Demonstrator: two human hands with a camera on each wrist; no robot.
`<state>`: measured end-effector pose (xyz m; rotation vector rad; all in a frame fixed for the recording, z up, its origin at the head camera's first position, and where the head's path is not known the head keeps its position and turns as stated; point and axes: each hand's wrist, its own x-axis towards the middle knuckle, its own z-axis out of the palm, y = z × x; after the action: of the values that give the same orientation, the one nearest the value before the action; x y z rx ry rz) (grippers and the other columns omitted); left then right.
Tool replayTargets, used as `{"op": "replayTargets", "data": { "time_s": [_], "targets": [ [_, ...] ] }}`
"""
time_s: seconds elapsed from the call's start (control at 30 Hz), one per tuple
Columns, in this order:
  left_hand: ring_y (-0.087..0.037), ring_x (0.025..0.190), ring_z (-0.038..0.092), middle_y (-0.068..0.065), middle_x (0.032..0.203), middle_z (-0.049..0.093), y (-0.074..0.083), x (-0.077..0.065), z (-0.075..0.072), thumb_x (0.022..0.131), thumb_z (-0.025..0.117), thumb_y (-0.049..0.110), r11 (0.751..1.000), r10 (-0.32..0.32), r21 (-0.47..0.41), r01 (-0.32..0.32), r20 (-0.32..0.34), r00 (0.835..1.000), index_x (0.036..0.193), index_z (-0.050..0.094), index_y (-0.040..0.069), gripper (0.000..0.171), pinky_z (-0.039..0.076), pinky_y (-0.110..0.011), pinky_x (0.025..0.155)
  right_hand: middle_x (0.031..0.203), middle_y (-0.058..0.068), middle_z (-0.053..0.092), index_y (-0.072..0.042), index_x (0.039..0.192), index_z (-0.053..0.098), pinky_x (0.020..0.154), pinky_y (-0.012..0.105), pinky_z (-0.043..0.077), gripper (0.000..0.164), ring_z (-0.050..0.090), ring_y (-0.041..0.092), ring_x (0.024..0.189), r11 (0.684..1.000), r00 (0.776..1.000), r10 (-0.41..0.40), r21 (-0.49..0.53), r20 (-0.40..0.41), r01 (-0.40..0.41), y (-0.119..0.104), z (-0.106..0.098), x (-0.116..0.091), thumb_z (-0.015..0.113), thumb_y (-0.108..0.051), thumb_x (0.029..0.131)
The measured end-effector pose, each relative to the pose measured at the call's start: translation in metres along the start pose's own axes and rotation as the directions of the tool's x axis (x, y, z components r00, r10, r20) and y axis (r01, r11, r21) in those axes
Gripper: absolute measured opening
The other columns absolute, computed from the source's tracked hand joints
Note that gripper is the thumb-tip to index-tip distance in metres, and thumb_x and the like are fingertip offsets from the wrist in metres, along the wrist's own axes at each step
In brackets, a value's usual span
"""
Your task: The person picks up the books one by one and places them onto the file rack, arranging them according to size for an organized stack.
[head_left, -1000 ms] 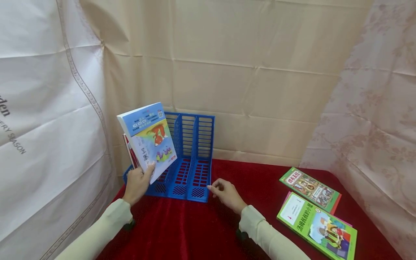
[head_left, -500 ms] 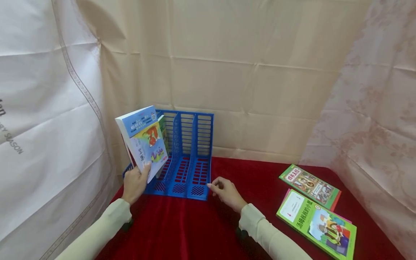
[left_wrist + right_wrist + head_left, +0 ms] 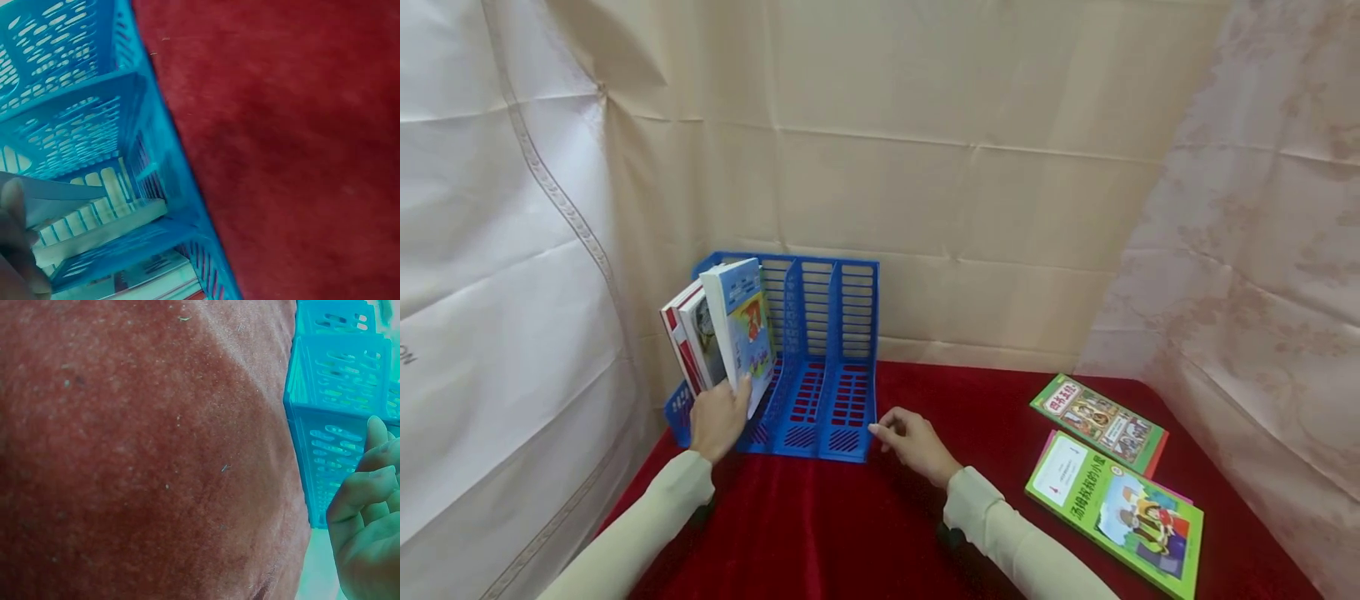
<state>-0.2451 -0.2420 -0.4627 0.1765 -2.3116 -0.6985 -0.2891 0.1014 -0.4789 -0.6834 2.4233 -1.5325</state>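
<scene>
My left hand (image 3: 718, 417) grips the lower front edge of a thick paperback book (image 3: 751, 337) with a blue and white cover and a fox picture. The book stands upright, tilted slightly, in a left-hand compartment of a blue plastic file rack (image 3: 833, 333). In the left wrist view, the held book (image 3: 53, 194) is inside the compartment beside another thin book (image 3: 106, 231), with the fingers (image 3: 12, 203) at its edge. At the rack's right front corner, my right hand (image 3: 917, 442) pinches the side wall's edge with curled fingers, also seen on the rim in the right wrist view.
More books (image 3: 688, 337) stand in the rack's leftmost compartment. On the red cloth (image 3: 955, 400) at right lie a green comic-style book (image 3: 1105, 421) and a lime-green book (image 3: 1120, 512), each on top of another. Cream curtains (image 3: 970, 208) hang close behind the rack.
My left hand has lowered the fox book into the rack, beside the books at the left. My right hand keeps its place at the rack's corner. The head view has shifted slightly.
</scene>
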Motion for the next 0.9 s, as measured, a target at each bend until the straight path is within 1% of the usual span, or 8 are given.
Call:
{"op": "replayTargets", "data": {
  "time_s": [0.13,0.33,0.43,0.6,0.67,0.8,0.83,0.9],
  "targets": [
    [-0.041,0.060,0.065,-0.021,0.069,0.068,0.005,0.006,0.002,0.105,0.054,0.028,0.999,-0.033,-0.023,0.035,0.082,0.996,0.079,0.067,-0.004,0.044,0.046,-0.052,0.053,0.084,0.005,0.070,-0.016,0.103,0.066,0.055,0.030,0.047,0.027,0.054,0.016,0.061,1.000,1.000,0.008,0.004,-0.001,-0.008,0.002,0.001,-0.003,0.067,-0.043,0.100],
    [-0.029,0.054,0.056,-0.009,0.060,0.057,0.011,0.009,0.007,0.106,0.050,0.021,0.994,-0.094,-0.032,0.104,0.228,0.969,0.069,0.056,0.005,0.041,0.044,-0.042,0.052,0.082,0.005,0.069,-0.014,0.103,0.065,0.054,0.029,0.046,0.027,0.053,0.015,0.060,1.000,1.000,0.006,0.016,0.003,-0.007,0.002,0.005,-0.006,0.066,-0.041,0.101],
    [-0.024,0.049,0.054,-0.007,0.057,0.054,0.013,0.012,0.009,0.108,0.046,0.020,0.989,-0.111,-0.057,0.135,0.314,0.943,0.068,0.050,0.007,0.042,0.044,-0.038,0.050,0.081,0.003,0.069,-0.015,0.103,0.065,0.054,0.029,0.046,0.026,0.054,0.015,0.060,1.000,1.000,0.017,0.011,-0.003,-0.017,0.002,0.006,-0.007,0.066,-0.041,0.101],
    [-0.019,0.047,0.058,-0.005,0.055,0.058,0.015,0.020,0.001,0.105,0.042,0.021,0.984,-0.145,-0.025,0.177,0.469,0.871,0.064,0.053,0.009,0.044,0.046,-0.034,0.050,0.082,0.004,0.069,-0.017,0.103,0.065,0.054,0.029,0.046,0.024,0.053,0.016,0.060,1.000,1.000,0.013,0.005,0.012,-0.013,0.000,0.005,-0.005,0.065,-0.041,0.102],
    [-0.017,0.047,0.054,-0.003,0.055,0.057,0.016,0.027,-0.004,0.102,0.045,0.021,0.983,-0.156,-0.006,0.182,0.486,0.860,0.064,0.055,0.010,0.041,0.043,-0.032,0.048,0.082,0.004,0.069,-0.017,0.103,0.065,0.054,0.030,0.046,0.023,0.053,0.016,0.059,1.000,1.000,-0.002,0.003,0.020,0.002,-0.001,0.004,-0.003,0.065,-0.040,0.102],
    [-0.016,0.044,0.049,-0.002,0.051,0.056,0.021,0.046,-0.016,0.102,0.047,0.024,0.983,-0.141,-0.035,0.179,0.478,0.867,0.061,0.058,0.008,0.045,0.038,-0.030,0.044,0.081,0.004,0.069,-0.017,0.102,0.065,0.053,0.031,0.046,0.023,0.053,0.016,0.058,1.000,1.000,-0.026,-0.008,0.017,0.026,-0.002,0.002,0.000,0.065,-0.039,0.102],
    [-0.015,0.043,0.049,-0.002,0.051,0.056,0.022,0.050,-0.018,0.103,0.045,0.024,0.985,-0.124,-0.048,0.169,0.488,0.864,0.061,0.059,0.007,0.048,0.038,-0.030,0.044,0.081,0.004,0.069,-0.016,0.102,0.065,0.053,0.031,0.046,0.023,0.053,0.016,0.058,1.000,1.000,-0.026,-0.005,0.013,0.026,-0.002,0.002,0.000,0.065,-0.039,0.102],
    [-0.014,0.043,0.049,-0.003,0.053,0.060,0.023,0.057,-0.023,0.107,0.041,0.024,0.983,-0.105,-0.076,0.169,0.521,0.847,0.065,0.062,0.004,0.052,0.038,-0.029,0.044,0.081,0.005,0.069,-0.016,0.102,0.064,0.053,0.031,0.046,0.022,0.053,0.016,0.058,1.000,1.000,-0.016,-0.001,0.012,0.016,-0.002,0.002,-0.001,0.065,-0.038,0.102]
  ]
}}
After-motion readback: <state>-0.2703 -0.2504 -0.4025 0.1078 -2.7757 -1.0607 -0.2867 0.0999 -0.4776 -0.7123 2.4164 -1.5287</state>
